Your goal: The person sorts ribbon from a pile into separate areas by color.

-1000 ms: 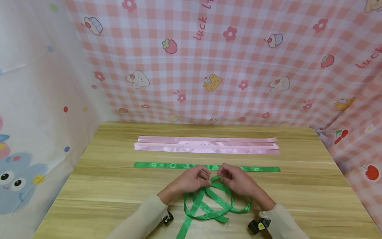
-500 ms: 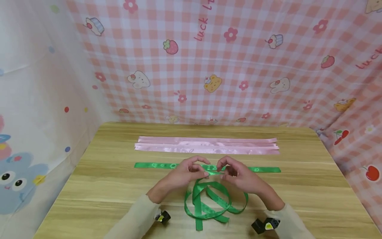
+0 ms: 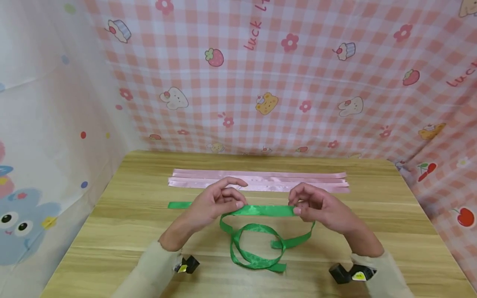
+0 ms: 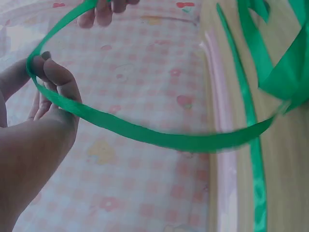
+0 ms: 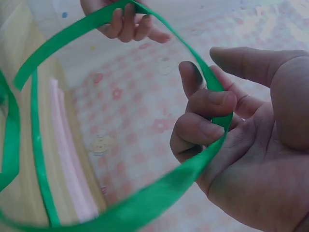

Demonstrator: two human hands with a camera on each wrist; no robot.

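Observation:
A long green satin ribbon (image 3: 266,210) is stretched level between both hands, above the table. My left hand (image 3: 216,203) pinches it between thumb and fingers; in the left wrist view the ribbon (image 4: 145,137) bends round the fingertips and trails off to the right. My right hand (image 3: 326,207) grips the other end of the stretch, and the right wrist view has curled fingers (image 5: 200,128) with the ribbon running through them. From both hands the ribbon drops to a loose coil (image 3: 257,263) on the table. Behind the hands lies a straight green ribbon strip, partly hidden, its left end (image 3: 179,205) showing.
Several pink ribbon strips (image 3: 208,179) lie side by side toward the back of the wooden table (image 3: 123,240). A pink checked cloth (image 3: 238,82) hangs behind, and a white patterned cloth (image 3: 44,116) hangs at the left. Black devices (image 3: 340,273) sit at both wrists.
Both hands have risen and moved apart, drawing the green ribbon from slack between them into a flat stretch. Part of the pile has lifted, leaving a smaller coil on the table.

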